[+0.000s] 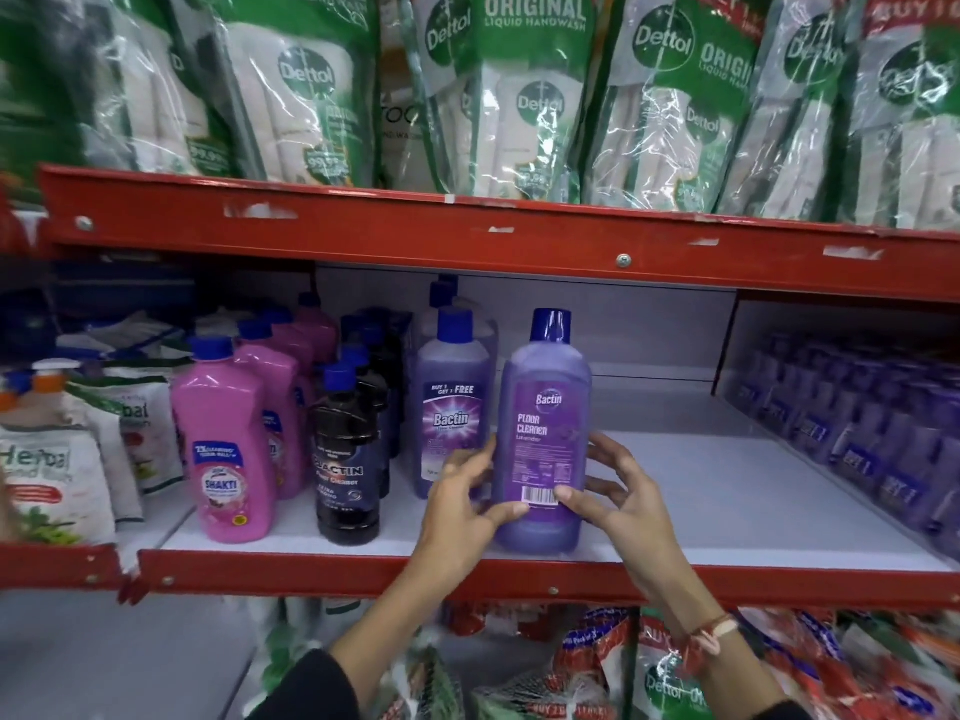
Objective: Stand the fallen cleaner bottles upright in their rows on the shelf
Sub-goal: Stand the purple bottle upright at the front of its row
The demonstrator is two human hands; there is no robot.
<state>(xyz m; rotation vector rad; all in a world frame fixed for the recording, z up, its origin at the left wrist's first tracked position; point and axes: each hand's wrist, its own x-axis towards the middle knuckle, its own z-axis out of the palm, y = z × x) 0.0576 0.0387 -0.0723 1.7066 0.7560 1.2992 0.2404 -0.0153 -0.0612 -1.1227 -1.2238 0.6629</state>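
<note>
A purple Bactin floor cleaner bottle (543, 433) with a blue cap stands upright near the front edge of the white shelf (727, 491). My left hand (462, 511) grips its lower left side and my right hand (613, 491) holds its lower right side, thumbs on the label. Just behind and to the left stands a row of purple Bactin bottles (453, 402). Further left are rows of black Bactin bottles (347, 454) and pink Shakti bottles (223, 449), all upright. At the far right, several purple bottles (857, 423) lie stacked on their sides.
The red shelf rail (311, 569) runs along the front edge. Green Dettol handwash pouches (519, 96) fill the shelf above. Herbal refill packs (47, 480) sit at the far left. More pouches (670, 678) crowd the shelf below.
</note>
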